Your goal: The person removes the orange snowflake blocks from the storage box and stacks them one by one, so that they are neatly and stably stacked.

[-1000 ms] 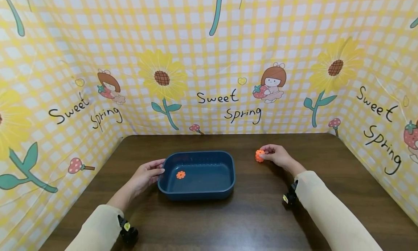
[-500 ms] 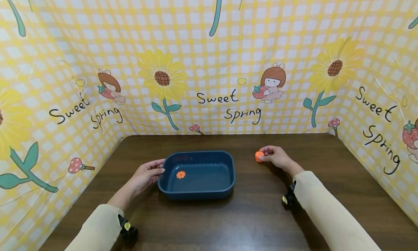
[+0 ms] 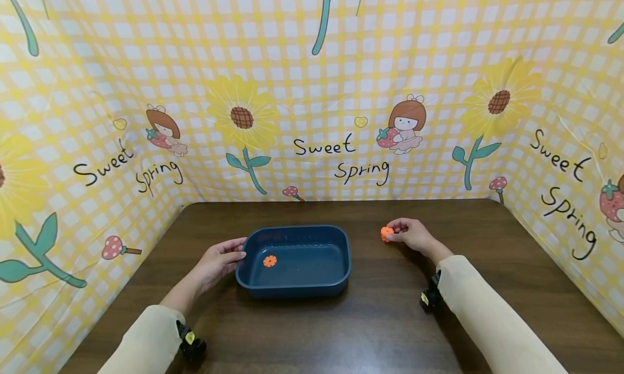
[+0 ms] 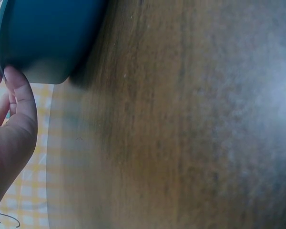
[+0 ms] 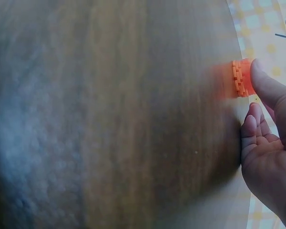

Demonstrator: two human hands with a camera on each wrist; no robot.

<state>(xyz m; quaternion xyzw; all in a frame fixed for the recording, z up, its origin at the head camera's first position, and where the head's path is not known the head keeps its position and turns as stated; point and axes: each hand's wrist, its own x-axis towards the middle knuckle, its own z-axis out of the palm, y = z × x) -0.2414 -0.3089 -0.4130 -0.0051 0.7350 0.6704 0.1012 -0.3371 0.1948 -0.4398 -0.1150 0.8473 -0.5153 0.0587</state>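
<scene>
A dark blue rectangular plastic basin (image 3: 297, 294) stands on the table, left of the middle. My left hand (image 3: 216, 263) pinches its left rim, thumb on the near side of the wall, as the left wrist view also shows. Inside the basin, toward its left end, lies an orange notched disc (image 3: 270, 261) shaped like a flower. To the right of the basin, my right hand (image 3: 414, 237) pinches orange notched discs (image 3: 387, 234) between thumb and fingers. Seen edge-on in the right wrist view, these discs (image 5: 239, 78) sit layered against one another; their exact number is unclear.
The brown wooden table (image 3: 312, 336) has a rounded far edge. A yellow checked cloth (image 3: 312, 81) with sunflowers and lettering hangs behind it and along both sides. Black wrist cameras sit at both cuffs.
My right hand has dipped very slightly toward the table's near side with the orange discs. The left hand, the basin and the disc inside it have not moved.
</scene>
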